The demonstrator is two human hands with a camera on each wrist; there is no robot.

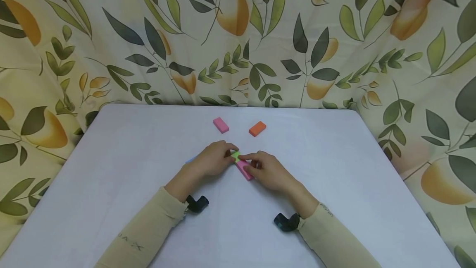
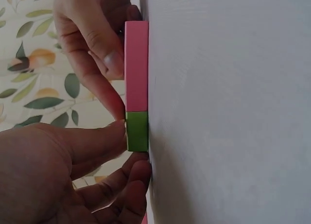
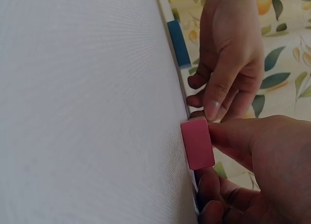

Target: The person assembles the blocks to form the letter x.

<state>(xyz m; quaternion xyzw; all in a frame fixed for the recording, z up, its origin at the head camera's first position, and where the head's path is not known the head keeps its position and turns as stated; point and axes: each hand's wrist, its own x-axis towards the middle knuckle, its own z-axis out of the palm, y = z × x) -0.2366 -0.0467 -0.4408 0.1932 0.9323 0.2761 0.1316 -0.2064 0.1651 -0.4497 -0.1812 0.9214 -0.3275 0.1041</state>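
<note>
My sleeves come in from the near edge of the table [image 1: 111, 218], a dark wrist camera strapped under each cuff, and my two hands meet a little past the table's middle. My left hand [image 1: 213, 159] pinches the green block [image 1: 235, 155], thumb on one side and fingertips on the other, as the left wrist view shows most plainly. My right hand [image 1: 268, 171] holds the pink block [image 1: 244, 170], the forefinger lying along its top and the thumb pressed to its side. The two blocks lie flat on the table and end to end, touching, so that they make one straight bar running from the pink end nearer me to the green end farther off (the seam between them is tight in the left wrist view, with no gap that I can see). Just behind my left hand a blue block [image 1: 191, 160] peeps out on the table, mostly hidden by my knuckles; the right wrist view shows it lying apart from the bar. Farther on, toward the far edge, lie a second pink block [image 1: 221, 125] and, to its right, an orange block [image 1: 257, 128], apart from each other and well clear of my hands. Beyond the far edge hangs a curtain [image 1: 238, 32] printed with leaves and fruit.
</note>
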